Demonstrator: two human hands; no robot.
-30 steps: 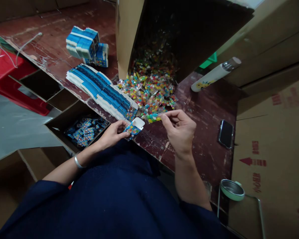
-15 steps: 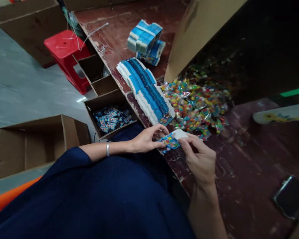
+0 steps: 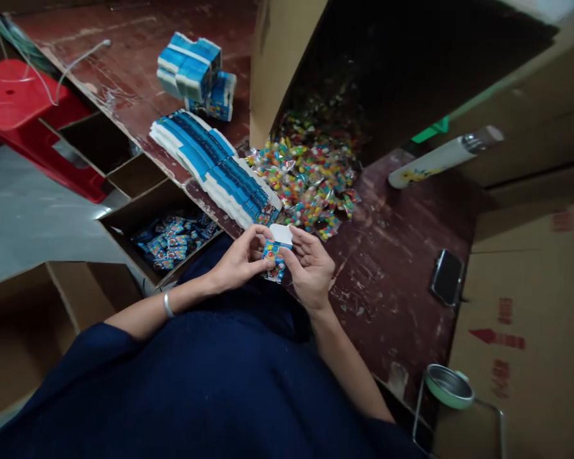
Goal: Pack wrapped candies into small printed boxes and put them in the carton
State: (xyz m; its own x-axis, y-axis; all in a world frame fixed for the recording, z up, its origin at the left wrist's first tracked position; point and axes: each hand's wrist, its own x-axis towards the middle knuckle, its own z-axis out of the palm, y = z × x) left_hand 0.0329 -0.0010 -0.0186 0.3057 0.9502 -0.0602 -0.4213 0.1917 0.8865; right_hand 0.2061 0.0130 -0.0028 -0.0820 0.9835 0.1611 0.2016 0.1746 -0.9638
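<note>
I have the left hand (image 3: 242,260) and the right hand (image 3: 312,266) close together at the near edge of the worktop (image 3: 363,293). The fingers of both grip one small blue box (image 3: 273,261), and its white flap (image 3: 281,234) is open. Just past it, a long row of flat boxes (image 3: 210,167) runs to the far left, beside a pile of candy bags (image 3: 310,182). I see a phone (image 3: 446,278) on the right and a white bottle (image 3: 433,163) farther back.
</note>
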